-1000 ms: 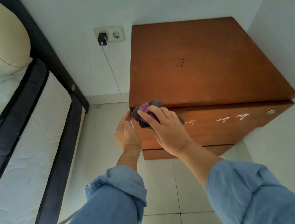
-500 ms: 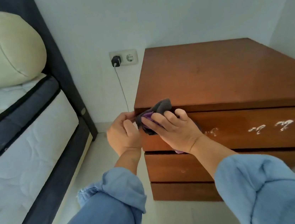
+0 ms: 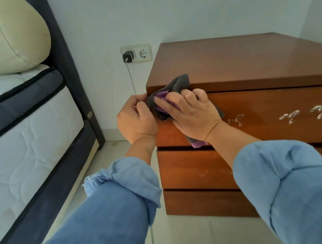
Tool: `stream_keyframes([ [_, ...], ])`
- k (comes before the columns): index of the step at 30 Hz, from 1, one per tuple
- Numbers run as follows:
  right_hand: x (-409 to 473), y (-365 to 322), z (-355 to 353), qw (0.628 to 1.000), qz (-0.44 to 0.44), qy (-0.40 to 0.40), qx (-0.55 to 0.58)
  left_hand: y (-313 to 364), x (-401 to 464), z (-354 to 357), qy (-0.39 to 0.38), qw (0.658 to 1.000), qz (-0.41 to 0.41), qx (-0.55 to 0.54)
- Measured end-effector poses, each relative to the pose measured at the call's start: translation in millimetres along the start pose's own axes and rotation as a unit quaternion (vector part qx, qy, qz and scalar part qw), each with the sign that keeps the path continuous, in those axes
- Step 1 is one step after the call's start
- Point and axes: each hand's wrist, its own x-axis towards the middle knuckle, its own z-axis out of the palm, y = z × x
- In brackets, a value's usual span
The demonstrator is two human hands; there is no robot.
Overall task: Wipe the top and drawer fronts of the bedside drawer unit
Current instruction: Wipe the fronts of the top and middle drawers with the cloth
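Bedside drawer unit (image 3: 230,62): brown wood, standing in the room corner beside the bed (image 3: 21,129). Top drawer front (image 3: 275,105): white smears on its right part. Cloth (image 3: 176,85): grey and purple, bunched against the top drawer front's upper left corner. Right hand (image 3: 193,113): fingers curled into the cloth, pressing it on the drawer front. Left hand (image 3: 135,119): fingertips pinching the cloth's left edge (at the unit's corner). Wall socket (image 3: 137,53): charger plugged in, cable hanging down.
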Motion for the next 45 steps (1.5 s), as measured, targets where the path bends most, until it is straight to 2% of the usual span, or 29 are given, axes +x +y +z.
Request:
stream_keyframes([
  [8,-14.0,-16.4,1.6,0.999,0.045,-0.008,0.027,-4.6,-24.5,-13.3,-0.075,0.995,-0.065,-0.008],
  [15,-70.0,-54.7,-0.4,0.98,-0.001,-0.165,0.109,-20.3,-64.3,-25.1,-0.166,0.975,-0.142,0.038],
  [19,-84.8,-58.9,-19.3,0.96,-0.015,-0.227,0.162,-21.0,-74.4,-26.5,-0.203,0.963,-0.168,0.053],
  [23,-81.0,-28.3,-44.9,0.971,0.005,-0.179,0.16,-12.9,-80.1,-27.5,-0.212,0.958,-0.186,0.044],
  [27,-49.7,15.8,-60.6,0.974,0.136,-0.078,0.162,-27.4,-84.4,-23.0,-0.2,0.957,-0.201,0.061],
  [29,-38.7,23.1,-60.0,0.971,0.18,-0.072,0.139,-33.1,-88.6,-19.8,-0.196,0.957,-0.206,0.062],
  [33,-59.9,0.4,-44.3,0.961,0.184,-0.144,0.149,-38.2,-95.0,-17.7,-0.192,0.958,-0.206,0.063],
  [37,-105.0,-42.7,-33.5,0.92,0.21,-0.265,0.198,-26.2,-96.8,-20.0,-0.204,0.954,-0.211,0.067],
  [42,-108.1,-44.5,-37.8,0.885,0.227,-0.303,0.271,-24.3,-105.8,-23.5,-0.208,0.956,-0.179,0.1],
  [45,-114.0,-33.9,-51.5,0.877,0.219,-0.315,0.291,-23.2,-128.1,-24.3,-0.206,0.954,-0.164,0.146],
])
